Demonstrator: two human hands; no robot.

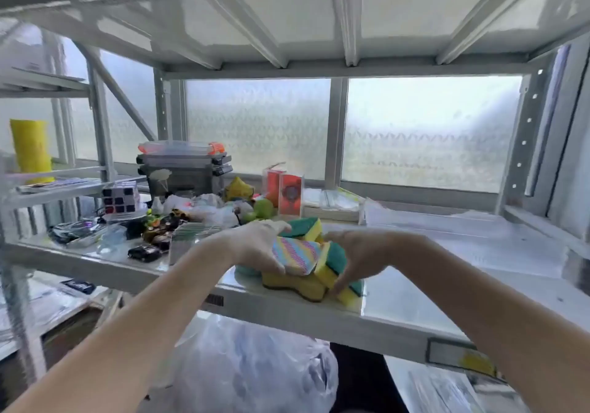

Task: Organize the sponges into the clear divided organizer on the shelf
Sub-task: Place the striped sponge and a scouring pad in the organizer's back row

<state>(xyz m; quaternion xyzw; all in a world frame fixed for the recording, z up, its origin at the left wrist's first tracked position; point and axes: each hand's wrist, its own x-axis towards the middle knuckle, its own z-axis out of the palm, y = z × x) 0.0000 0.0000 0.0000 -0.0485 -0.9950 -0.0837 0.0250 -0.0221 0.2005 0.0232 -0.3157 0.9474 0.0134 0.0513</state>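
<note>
A pile of sponges [314, 277] sits at the front edge of a white metal shelf [415, 320]. Both hands are on the pile. The left hand [255, 246] comes in from the left, with its fingers curled round a striped sponge [295, 254] that has pink, blue and yellow lines. This sponge lies nearly flat on top of the pile, and its long side runs from the left hand toward the right hand. The right hand [357, 253] comes in from the right. Its fingers are spread and bent down over the yellow and green sponges, and they press on the side of the pile. One yellow and green sponge [306, 228] sticks up at the back, with its green side facing up and its long side running left to right. Another one at the front right [349, 291] tips down toward the shelf edge.

The clear divided box cannot be picked out for sure. A flat clear tray [447, 230] lies on the right part of the shelf.

Behind the pile is a mess of small things. There is a puzzle cube [119, 201], a stack of grey boxes [183, 170] with a clear box with orange clips on top, and an orange carton [289, 194]. The carton has a round picture, but its words are too blurry to read. A dark label on the shelf front is blurry too. A plastic bag [255, 368] sits below the shelf.
</note>
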